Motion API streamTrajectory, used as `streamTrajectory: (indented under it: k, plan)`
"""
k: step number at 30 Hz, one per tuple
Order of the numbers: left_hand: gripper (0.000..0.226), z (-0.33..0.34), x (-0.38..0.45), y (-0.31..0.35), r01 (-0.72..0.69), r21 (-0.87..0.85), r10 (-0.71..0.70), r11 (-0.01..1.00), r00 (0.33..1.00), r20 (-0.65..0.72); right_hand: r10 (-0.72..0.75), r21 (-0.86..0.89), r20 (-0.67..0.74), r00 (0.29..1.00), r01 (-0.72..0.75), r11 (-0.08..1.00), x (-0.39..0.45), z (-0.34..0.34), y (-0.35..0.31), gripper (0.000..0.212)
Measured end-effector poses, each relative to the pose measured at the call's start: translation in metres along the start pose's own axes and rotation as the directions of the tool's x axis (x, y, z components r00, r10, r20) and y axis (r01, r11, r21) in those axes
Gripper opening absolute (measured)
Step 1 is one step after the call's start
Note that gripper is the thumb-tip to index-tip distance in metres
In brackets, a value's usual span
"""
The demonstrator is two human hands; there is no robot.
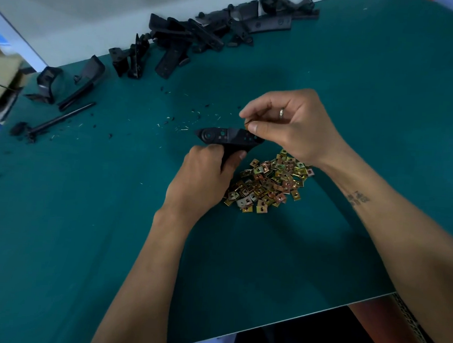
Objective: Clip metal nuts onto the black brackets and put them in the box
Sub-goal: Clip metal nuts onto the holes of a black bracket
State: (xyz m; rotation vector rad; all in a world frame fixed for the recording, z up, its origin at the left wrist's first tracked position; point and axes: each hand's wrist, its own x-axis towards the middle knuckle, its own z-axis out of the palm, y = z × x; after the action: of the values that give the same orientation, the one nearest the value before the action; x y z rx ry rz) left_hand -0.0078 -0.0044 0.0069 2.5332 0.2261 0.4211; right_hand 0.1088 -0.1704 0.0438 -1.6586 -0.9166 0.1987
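At frame centre, our left hand [207,170] grips the stiff black plastic bracket [228,138] by its stem; our right hand [284,124] pinches a small springy metal clip nut [247,123] (light, likely slippery) at its right end.

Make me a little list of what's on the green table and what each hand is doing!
left hand: grips the bracket by its lower part
right hand: pinches a nut at the bracket's right end
nuts: loose pile under the hands
spare brackets: heaped along the far edge
table: green mat, small black bits scattered
box: partly seen, far left
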Motion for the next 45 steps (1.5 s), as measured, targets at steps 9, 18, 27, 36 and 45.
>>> streamTrajectory:
  k: [9, 18, 27, 36, 45]
  plan:
    - [0.040, 0.001, -0.001, 0.002, -0.018, 0.023, 0.018, 1.000, 1.000, 0.011, -0.134, -0.185, 0.011, 0.991, 0.134, 0.974, -0.002, 0.005, -0.006, 0.020]
    - [0.036, 0.001, 0.000, 0.001, 0.007, 0.020, -0.007, 1.000, 1.000, 0.009, -0.277, -0.469, 0.136, 0.951, 0.309, 0.828, -0.002, 0.003, -0.003, 0.023]
    - [0.037, -0.001, 0.000, 0.002, -0.003, -0.020, 0.003, 1.000, 1.000, 0.001, 0.102, 0.199, -0.143, 0.984, -0.073, 0.977, -0.003, 0.028, -0.001, 0.021]
    - [0.038, -0.003, 0.000, 0.001, -0.007, -0.055, 0.007, 0.998, 1.000, 0.009, 0.226, 0.406, -0.174, 0.958, -0.140, 0.903, -0.004, 0.033, -0.001, 0.013]
    - [0.039, -0.004, 0.000, -0.001, 0.028, -0.067, -0.027, 0.997, 1.000, 0.011, 0.243, 0.354, -0.139, 0.960, -0.181, 0.918, -0.001, 0.027, 0.001, 0.016]
